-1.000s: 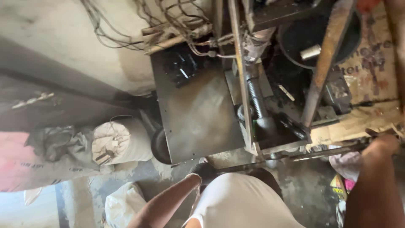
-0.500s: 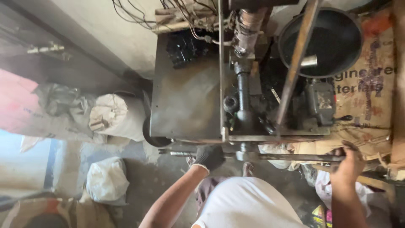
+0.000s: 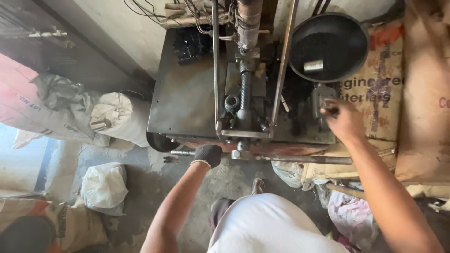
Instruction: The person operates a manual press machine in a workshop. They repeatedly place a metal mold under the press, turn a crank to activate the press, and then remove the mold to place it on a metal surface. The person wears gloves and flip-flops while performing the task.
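Gloved left hand (image 3: 207, 155) wrapped tight around the long horizontal steel bar (image 3: 281, 158) at the front of the press machine (image 3: 243, 93). Right hand (image 3: 344, 122), bare, fingers curled on a small dark part (image 3: 329, 110) at the machine's right side; whether pinched or only touched, cannot tell. Bar runs rightward, passing under the right forearm. Vertical screw shaft (image 3: 245, 89) sits between two upright rods, just behind the bar. Black pan (image 3: 328, 44) with a metal cup (image 3: 313, 65) beyond the right hand.

Risks, as judged: bare fingers close to oily moving parts, so a pinch if the bar turns; glove may slip on greasy steel; sacks (image 3: 104, 187) underfoot could upset footing.
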